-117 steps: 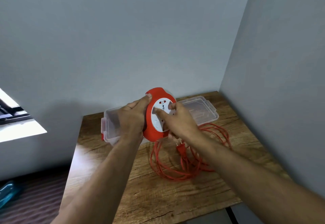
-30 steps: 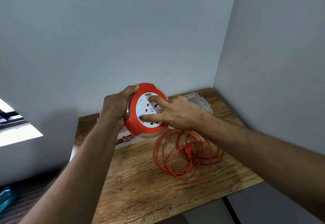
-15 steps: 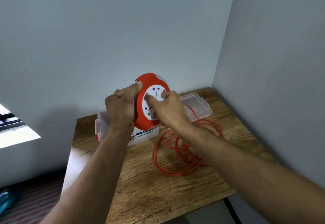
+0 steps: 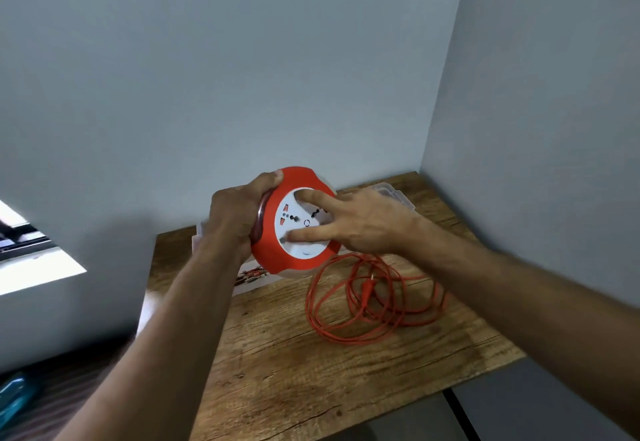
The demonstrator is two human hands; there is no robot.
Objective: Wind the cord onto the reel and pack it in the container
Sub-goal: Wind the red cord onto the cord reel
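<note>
Turning again at the white hub, compared with half a second ago: then pinching near its top, now spreading flat across the socket face. Meaning, most likely, another turn going onto the spool, though plenty of cord remaining loose on the table.

Starting at the left: gripping the reel (image 4: 294, 222) by its red rim with the left hand (image 4: 235, 222), fingers curled round the far edge, thumb hooked over the top, holding it up off the table and tilted toward the camera. Moving right: pressing the white centre disc with the right hand (image 4: 360, 226), fingers straight and splayed, index reaching the upper part of the disc, thumb lying along the lower part, nothing clamped. Looking like cranking the hub by fingertip friction.

Further right and lower: lying in slack loops on the wooden table (image 4: 346, 388), the orange cord (image 4: 374, 305), plug end resting among the coils. Behind the hands, peeking out at the back: the clear container (image 4: 394, 195), mostly hidden, not yet receiving anything.
</note>
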